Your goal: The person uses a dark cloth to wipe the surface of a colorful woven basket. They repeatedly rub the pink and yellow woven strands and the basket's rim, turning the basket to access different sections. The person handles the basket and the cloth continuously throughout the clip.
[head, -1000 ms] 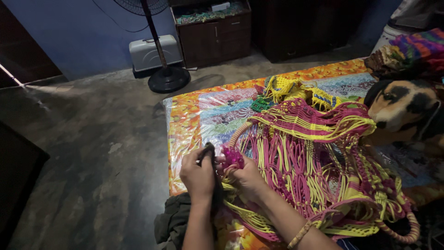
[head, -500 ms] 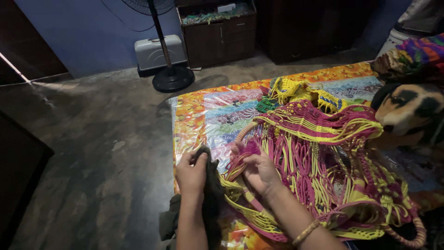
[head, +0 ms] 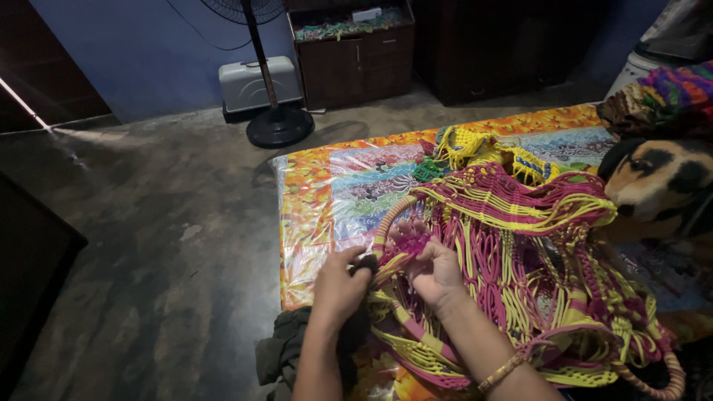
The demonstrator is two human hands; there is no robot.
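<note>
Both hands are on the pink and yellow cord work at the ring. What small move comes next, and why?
Probably draw the bunched pink cord snug against the wrapped ring. The right hand pinches that cord just inside the ring, while the left hand steadies the ring's edge with something dark in its grip. The cord looks loosely gathered, so tightening seems the likely step.

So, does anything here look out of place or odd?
Nothing looks damaged or spilled. The one odd thing is a dog lying on the patterned mat, right against the pink and yellow corded weaving both hands work on.
</note>
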